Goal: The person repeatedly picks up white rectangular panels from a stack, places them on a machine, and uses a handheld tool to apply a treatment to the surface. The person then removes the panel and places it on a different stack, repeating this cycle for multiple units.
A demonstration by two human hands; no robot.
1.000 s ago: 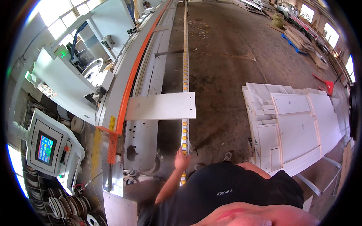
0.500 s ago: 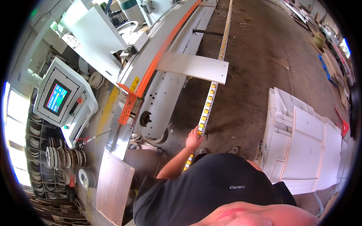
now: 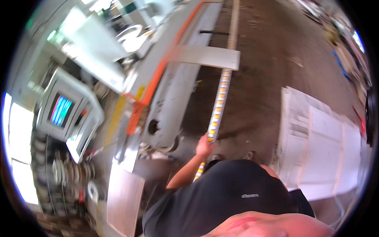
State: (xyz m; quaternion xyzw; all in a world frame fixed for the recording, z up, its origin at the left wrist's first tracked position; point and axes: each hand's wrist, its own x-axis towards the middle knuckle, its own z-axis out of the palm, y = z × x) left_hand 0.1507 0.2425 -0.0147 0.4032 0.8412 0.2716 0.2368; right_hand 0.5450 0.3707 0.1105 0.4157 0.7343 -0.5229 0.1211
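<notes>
My left hand [image 3: 205,145] is closed over the near part of a long roller rail [image 3: 217,106] with yellow rollers, its fingers wrapped on the rail's edge. Farther off, a white board [image 3: 205,56] lies across the gap. Its right end rests on the rail, and its left end reaches in under the orange strip [image 3: 157,82] of the long machine. My left hand is well apart from this board. My right hand is out of view; only a bit of bare arm shows at the right side of my dark shirt.
A control panel with a lit screen [image 3: 61,110] stands left of the machine. A brownish board [image 3: 124,197] leans at the near left, by rolls of edge banding [image 3: 73,170]. To my right is a stack of white panels [image 3: 316,146]. The picture is blurred.
The white board has slid farther away along the rail. My left hand keeps its place on the rail. The view has shifted slightly and blurred.
</notes>
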